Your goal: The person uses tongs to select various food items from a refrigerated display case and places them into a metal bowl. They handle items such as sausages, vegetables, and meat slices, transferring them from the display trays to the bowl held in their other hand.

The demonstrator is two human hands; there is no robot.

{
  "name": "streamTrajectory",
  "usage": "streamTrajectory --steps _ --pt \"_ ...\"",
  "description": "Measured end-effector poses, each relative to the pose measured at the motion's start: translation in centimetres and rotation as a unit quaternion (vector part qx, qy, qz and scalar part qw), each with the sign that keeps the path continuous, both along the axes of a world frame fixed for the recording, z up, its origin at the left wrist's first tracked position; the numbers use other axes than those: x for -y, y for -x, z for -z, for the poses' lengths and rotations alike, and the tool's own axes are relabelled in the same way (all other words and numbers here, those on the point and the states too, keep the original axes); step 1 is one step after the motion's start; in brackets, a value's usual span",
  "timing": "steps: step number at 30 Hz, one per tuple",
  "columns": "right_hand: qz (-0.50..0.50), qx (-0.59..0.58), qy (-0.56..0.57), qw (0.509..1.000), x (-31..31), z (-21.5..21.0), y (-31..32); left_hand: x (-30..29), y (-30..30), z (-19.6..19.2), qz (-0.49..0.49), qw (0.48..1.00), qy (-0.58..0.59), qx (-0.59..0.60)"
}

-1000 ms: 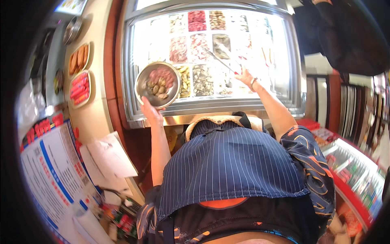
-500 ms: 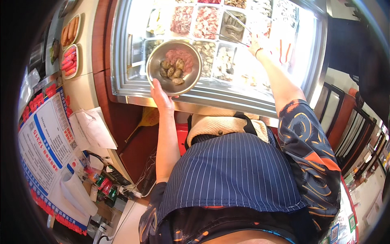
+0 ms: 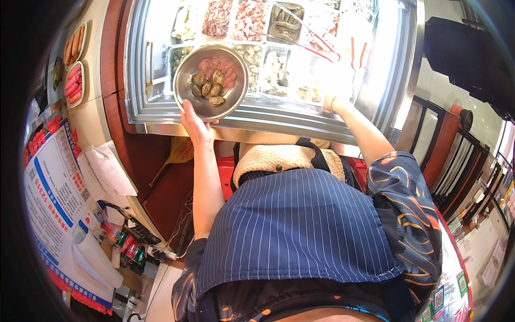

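Note:
My left hand (image 3: 196, 126) grips the near rim of a round metal bowl (image 3: 189, 71) and holds it over the front edge of a chilled display case (image 3: 252, 122). Inside the bowl lie several dark shellfish and a heap of pink minced meat. My right hand (image 3: 337, 90), washed out by glare, reaches into the right side of the case and holds long metal tongs (image 3: 314, 40) with red handles. The tong tips point left, over the far trays (image 3: 284, 19) of raw seafood and meat.
On the counter to the left stand two small dishes of sausages (image 3: 74, 44) and red sticks (image 3: 73, 86). Below them are a printed poster (image 3: 51, 188), a sheet of paper (image 3: 110, 169) and several small bottles (image 3: 129, 249). A dark railing (image 3: 445, 161) runs along the right.
The view has tipped down and closer to the case. The bowl stays in my left hand at the case's front edge. My right hand with the tongs has shifted toward the case's right side.

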State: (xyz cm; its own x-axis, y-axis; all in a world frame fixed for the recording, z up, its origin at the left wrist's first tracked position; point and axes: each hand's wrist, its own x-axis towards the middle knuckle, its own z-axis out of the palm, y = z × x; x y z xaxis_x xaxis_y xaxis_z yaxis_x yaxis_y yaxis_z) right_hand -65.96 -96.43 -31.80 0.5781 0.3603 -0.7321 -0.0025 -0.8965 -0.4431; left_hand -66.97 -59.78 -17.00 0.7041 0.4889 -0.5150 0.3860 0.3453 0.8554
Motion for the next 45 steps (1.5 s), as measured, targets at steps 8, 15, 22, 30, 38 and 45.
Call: streamTrajectory --steps 8,15,22,30,38,45 --pt "0.018 -0.011 0.004 1.0 -0.7 -0.3 -0.9 0.2 0.4 0.4 -0.009 1.0 0.002 -0.005" --pt "0.007 -0.027 0.036 0.999 1.2 -0.3 0.0 0.4 0.5 0.4 -0.02 1.0 -0.002 -0.023" --pt "0.011 -0.045 -0.018 0.999 -1.2 0.0 0.8 0.2 0.1 0.2 -0.014 1.0 -0.001 -0.024" --pt "0.048 -0.067 -0.028 0.996 -2.6 0.5 -0.9 0.6 -0.5 -0.2 -0.003 0.999 -0.009 -0.034" --pt "0.091 -0.12 -0.03 0.988 -1.6 0.4 -2.3 0.8 -1.4 0.1 0.011 0.999 -0.011 -0.037" --pt "0.15 -0.206 -0.044 0.966 0.5 -0.9 -3.8 1.3 -2.5 1.5 0.064 0.998 0.003 -0.022"
